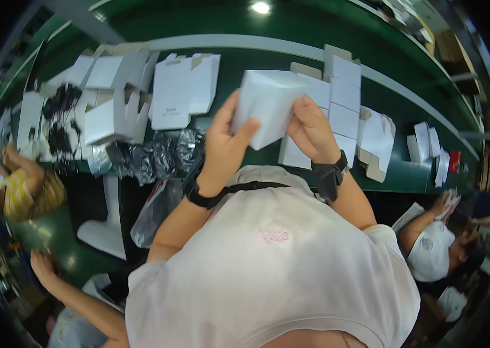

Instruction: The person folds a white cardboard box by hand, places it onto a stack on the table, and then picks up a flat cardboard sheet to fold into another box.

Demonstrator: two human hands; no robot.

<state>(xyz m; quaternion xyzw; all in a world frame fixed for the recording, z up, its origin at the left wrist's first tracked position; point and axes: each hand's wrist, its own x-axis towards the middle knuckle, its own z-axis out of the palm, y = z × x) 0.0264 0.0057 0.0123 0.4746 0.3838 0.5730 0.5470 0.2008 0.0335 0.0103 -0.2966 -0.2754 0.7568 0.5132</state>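
Observation:
Between my two hands a white cardboard box (271,107) is held up over the near part of the green table. My left hand (226,139) grips its left side, thumb on the face toward me. On the right edge, near the top corner, the fingers of my right hand (314,129) are closed against the box. Beyond the left hand lies a stack of flat white cartons (181,87). To the right of the held box, closed white boxes (345,98) stand in a block.
Black plastic-wrapped packets (161,156) and black cables (62,133) lie left, near open white boxes (106,122). More flat cartons (376,139) and a small red box (455,161) are right. A grey rail (239,42) runs behind. Other people sit at both sides.

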